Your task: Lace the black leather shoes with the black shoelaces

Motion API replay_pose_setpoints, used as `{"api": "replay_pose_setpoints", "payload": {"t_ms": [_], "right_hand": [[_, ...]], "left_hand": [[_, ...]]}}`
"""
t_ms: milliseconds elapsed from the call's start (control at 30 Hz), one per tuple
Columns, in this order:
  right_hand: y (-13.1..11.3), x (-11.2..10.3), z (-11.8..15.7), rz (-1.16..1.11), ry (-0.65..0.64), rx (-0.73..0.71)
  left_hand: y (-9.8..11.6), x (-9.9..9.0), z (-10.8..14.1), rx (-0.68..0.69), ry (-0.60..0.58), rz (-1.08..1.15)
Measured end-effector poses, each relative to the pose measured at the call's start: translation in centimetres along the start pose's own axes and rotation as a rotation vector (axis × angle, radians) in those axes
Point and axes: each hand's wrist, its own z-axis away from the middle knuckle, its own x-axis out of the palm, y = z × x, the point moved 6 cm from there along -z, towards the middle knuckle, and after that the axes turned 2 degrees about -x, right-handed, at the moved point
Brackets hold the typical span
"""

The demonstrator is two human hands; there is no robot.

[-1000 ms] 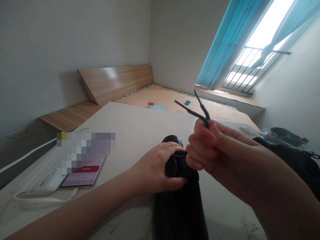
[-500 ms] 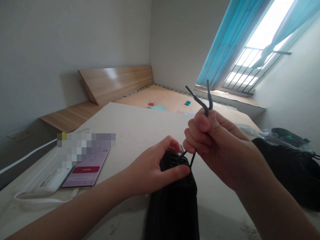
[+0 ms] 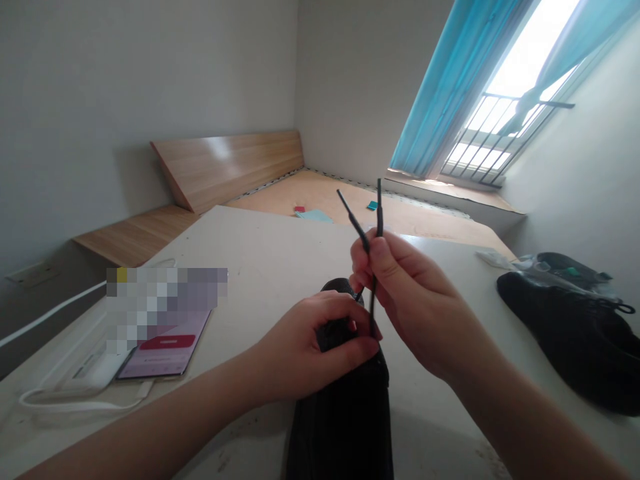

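Shoelaces point(image 3: 379, 219), probably limp and light, best gripped near their ends, are pinched by the right hand point(image 3: 407, 283) above a black shoe point(image 3: 345, 430); one seems nipped lower by the left hand point(image 3: 313, 343).

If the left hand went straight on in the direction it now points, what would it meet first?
Past the black shoelace at its own fingertips, the left hand would probably meet the right hand first; depth between them is unclear.
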Motion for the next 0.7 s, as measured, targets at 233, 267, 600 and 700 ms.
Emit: {"api": "replay_pose_setpoints", "payload": {"t_ms": [233, 267, 600, 700], "right_hand": [[-0.1, -1.1, -1.0, 0.351, 0.057, -0.016], [-0.4, -1.4, -1.1, 0.414, 0.06, -0.039], [-4.0, -4.6, -0.8, 0.971, 0.206, -0.222], [-3.8, -5.0, -0.6, 1.086, 0.18, -0.182]], "left_hand": [[-1.3, -0.7, -0.3, -0.123, 0.098, 0.174], [-1.4, -0.9, -0.4, -0.14, 0.128, 0.163], [-2.8, -1.0, -0.6, -0.337, 0.228, 0.539], [-3.5, -1.2, -0.6, -0.37, 0.27, 0.558]]}}
